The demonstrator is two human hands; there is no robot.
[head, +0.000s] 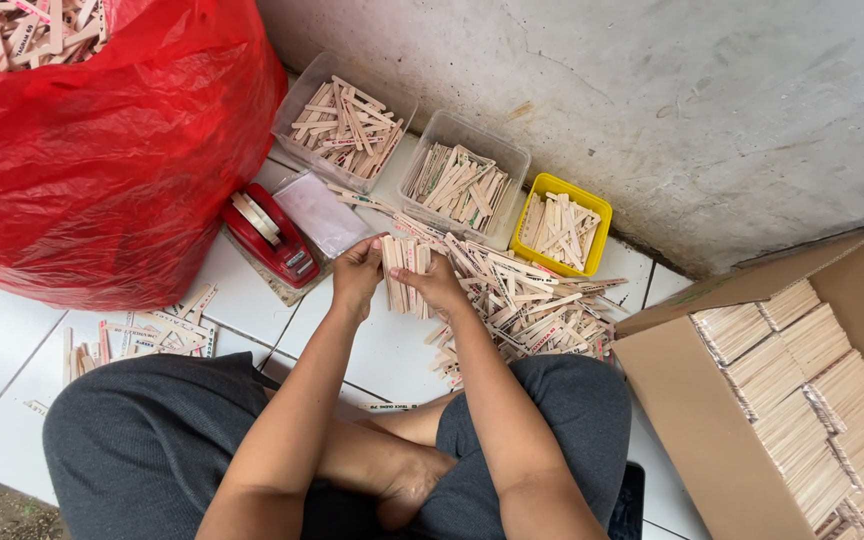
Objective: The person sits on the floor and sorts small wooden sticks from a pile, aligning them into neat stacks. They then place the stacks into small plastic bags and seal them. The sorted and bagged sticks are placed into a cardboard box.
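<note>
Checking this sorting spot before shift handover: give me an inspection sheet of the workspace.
Surface: white tiled floor.
Job's things: bundle of wooden sticks between both hands; loose stick pile beside it.
Clutter: two clear tubs, yellow tub, red tape dispenser, red sack, cardboard box of stacked sticks.
Grips: left hand and right hand closed on bundle.
Cables: nothing seen.
Surroundings: concrete wall.
</note>
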